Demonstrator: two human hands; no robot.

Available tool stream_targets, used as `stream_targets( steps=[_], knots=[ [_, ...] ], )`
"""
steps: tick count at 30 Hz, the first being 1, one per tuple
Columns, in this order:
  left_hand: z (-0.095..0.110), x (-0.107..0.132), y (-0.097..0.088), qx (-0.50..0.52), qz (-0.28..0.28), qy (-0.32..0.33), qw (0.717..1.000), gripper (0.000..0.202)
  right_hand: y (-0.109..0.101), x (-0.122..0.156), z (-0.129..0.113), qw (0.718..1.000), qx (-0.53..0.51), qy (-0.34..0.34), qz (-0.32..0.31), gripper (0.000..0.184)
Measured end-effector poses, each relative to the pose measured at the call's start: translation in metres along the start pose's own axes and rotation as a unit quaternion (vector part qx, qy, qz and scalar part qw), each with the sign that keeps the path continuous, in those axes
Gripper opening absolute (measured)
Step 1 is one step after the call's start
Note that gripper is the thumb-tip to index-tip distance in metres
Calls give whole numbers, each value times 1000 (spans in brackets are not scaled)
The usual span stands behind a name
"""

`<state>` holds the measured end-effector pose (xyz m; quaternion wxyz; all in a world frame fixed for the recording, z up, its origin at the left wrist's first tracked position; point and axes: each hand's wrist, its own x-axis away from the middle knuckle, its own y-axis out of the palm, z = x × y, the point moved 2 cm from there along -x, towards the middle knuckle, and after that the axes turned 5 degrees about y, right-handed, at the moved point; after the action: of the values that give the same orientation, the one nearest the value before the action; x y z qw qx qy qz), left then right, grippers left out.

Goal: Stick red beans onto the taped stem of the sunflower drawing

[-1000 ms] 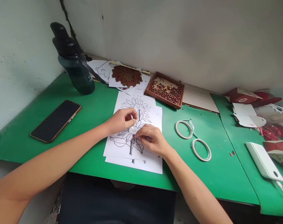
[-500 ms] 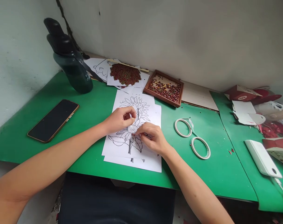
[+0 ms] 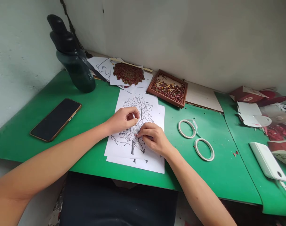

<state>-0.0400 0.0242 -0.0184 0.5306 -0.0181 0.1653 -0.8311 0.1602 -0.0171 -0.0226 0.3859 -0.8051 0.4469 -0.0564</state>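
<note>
the thumb and forefinger of the left hand [image 3: 131, 118] curl close together above the upper edge of the sunflower's dotted centre [image 3: 135, 129]; whether they pinch anything i cannot tell. the right hand [image 3: 153, 136] bends in at the lower right of that centre, thumb and forefinger drawn near each other, their grip equally unclear. beside those tips a tiny reddish speck, probably a bean [image 3: 136, 134], sits on the sunflower drawing [image 3: 121, 142], which lies over a second sheet [image 3: 126, 161] on the green tabletop [image 3: 91, 160]. the step in hand looks like fine fingertip work around the centre; the next move seems to call for a light touch and a paper that does not slide. farther out are the bean tray [image 3: 165, 99], a bean mosaic [image 3: 128, 74] and two tape rolls [image 3: 213, 154]. the right hand covers the petals beneath it, and the plastic bags [image 3: 274, 108] are blurred and cut off
</note>
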Motion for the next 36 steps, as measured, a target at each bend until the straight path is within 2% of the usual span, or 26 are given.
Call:
stream_targets(
  steps=[36],
  knots=[
    [2, 0, -1, -11, -3, 5, 1000, 3, 1, 2, 1, 999, 44, -22, -2, 35]
  ],
)
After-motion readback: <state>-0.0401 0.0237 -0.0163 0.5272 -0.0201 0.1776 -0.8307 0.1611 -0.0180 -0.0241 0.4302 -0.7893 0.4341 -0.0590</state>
